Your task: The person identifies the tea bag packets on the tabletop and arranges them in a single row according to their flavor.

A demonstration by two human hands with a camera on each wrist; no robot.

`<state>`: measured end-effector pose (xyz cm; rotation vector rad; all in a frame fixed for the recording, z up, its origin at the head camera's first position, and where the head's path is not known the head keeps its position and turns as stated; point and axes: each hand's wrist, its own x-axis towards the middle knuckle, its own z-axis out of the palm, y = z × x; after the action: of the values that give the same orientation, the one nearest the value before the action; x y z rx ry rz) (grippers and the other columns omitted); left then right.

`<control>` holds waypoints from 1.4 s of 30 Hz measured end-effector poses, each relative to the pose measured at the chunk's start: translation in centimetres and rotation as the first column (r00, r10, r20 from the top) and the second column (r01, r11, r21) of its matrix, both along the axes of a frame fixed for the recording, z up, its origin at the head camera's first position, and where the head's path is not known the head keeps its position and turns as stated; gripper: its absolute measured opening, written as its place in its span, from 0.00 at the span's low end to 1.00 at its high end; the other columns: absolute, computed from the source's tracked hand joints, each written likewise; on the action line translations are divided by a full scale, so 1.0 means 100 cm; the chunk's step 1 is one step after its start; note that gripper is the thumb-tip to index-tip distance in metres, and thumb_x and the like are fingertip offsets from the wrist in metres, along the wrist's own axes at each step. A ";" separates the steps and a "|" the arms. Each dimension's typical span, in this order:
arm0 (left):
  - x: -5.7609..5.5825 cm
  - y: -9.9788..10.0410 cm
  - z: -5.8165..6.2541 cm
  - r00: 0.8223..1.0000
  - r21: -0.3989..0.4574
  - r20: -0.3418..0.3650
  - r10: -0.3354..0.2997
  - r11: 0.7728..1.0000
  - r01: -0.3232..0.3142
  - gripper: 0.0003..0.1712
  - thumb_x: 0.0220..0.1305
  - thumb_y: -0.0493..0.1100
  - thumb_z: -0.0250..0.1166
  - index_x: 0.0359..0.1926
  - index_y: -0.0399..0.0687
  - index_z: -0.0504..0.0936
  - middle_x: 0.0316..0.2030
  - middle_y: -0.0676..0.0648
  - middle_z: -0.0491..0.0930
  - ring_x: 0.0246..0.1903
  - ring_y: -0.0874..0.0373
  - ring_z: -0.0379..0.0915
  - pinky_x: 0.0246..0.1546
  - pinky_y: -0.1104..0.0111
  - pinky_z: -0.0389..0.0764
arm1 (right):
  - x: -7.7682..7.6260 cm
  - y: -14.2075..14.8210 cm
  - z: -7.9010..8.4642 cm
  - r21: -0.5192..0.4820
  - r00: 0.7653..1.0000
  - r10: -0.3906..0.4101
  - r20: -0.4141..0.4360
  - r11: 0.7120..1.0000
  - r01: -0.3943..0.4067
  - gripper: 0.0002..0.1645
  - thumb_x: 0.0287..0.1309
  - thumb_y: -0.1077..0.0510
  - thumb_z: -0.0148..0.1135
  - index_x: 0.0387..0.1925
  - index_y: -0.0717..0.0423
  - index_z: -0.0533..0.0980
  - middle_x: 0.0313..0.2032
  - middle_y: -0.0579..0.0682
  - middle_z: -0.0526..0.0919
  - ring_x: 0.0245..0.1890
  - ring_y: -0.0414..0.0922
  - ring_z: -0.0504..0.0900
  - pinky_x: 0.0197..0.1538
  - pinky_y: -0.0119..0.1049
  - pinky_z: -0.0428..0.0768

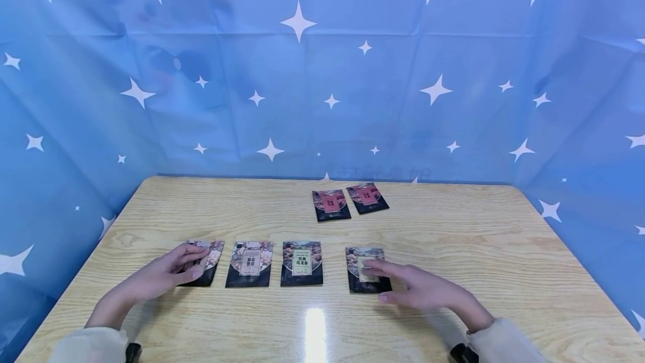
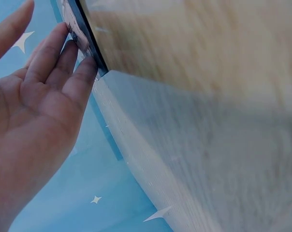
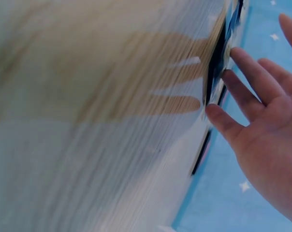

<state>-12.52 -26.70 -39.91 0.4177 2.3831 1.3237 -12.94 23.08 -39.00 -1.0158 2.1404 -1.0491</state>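
Note:
In the head view, a row of flat sachets lies on the table. My left hand [image 1: 155, 275] is over the leftmost sachet [image 1: 211, 256], which has a pink floral print and a black lower part. In the left wrist view, fairly straight fingertips touch that sachet's face. Beside it lies a matching floral sachet [image 1: 250, 265], then a sachet with a pale green label [image 1: 302, 263]. My right hand [image 1: 425, 287] rests its extended fingers on another green-labelled sachet [image 1: 356, 280], partly covering it; the right wrist view shows fingertips against its surface.
Two red-labelled sachets, one straighter [image 1: 331, 205] and one tilted [image 1: 368, 198], lie farther back on the wooden table [image 1: 242, 206]. A blue cloth with white stars [image 1: 353, 116] hangs behind and along the sides. Light glares off the table's front middle.

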 end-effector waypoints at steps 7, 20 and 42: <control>0.000 0.000 -0.001 1.000 0.006 0.001 -0.001 1.000 0.001 0.28 0.66 0.45 0.56 0.60 0.33 0.60 0.62 0.28 0.58 0.61 0.33 0.52 0.49 0.54 0.71 | -0.005 -0.012 0.000 0.007 1.000 0.006 -0.012 1.000 -0.006 0.36 0.66 0.52 0.48 0.68 0.64 0.49 0.63 0.59 0.63 0.62 0.58 0.60 0.61 0.46 0.64; 0.000 -0.001 -0.001 1.000 -0.002 -0.028 -0.005 1.000 0.005 0.26 0.66 0.45 0.56 0.58 0.34 0.61 0.61 0.29 0.59 0.61 0.33 0.52 0.52 0.49 0.67 | -0.012 -0.023 0.000 0.044 1.000 -0.001 0.002 0.999 0.001 0.37 0.66 0.50 0.49 0.68 0.62 0.50 0.64 0.55 0.62 0.64 0.56 0.59 0.61 0.50 0.62; 0.000 -0.001 -0.002 0.999 -0.001 -0.033 -0.022 1.000 0.022 0.26 0.67 0.44 0.55 0.59 0.33 0.60 0.61 0.29 0.59 0.60 0.33 0.53 0.51 0.54 0.70 | -0.017 -0.031 0.000 0.103 1.000 -0.010 -0.017 0.995 0.012 0.38 0.65 0.48 0.50 0.68 0.61 0.51 0.64 0.53 0.62 0.65 0.54 0.55 0.62 0.50 0.61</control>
<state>-12.57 -26.78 -40.08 0.4672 2.3993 1.3159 -14.66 20.02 -38.99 -0.9686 2.1916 -0.9274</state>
